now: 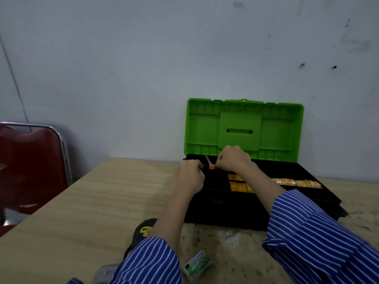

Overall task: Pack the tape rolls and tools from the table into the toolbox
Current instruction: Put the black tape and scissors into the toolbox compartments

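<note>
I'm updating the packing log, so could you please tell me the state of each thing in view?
toolbox: open, green lid raised against the wall.
yellow packets: lying inside the toolbox tray.
orange-tipped tool: in the toolbox, pinched by the right hand.
left hand: closed at the toolbox's left rim.
tape measure: on the table, unpacked.
small green box: on the table, unpacked.

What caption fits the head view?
Both hands work an orange-tipped tool inside the open toolbox.

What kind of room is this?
Probably a plain workroom or makeshift workbench, not a kitted-out shop: a bare plywood table against a scuffed painted wall, an open toolbox, a red folding chair.
</note>
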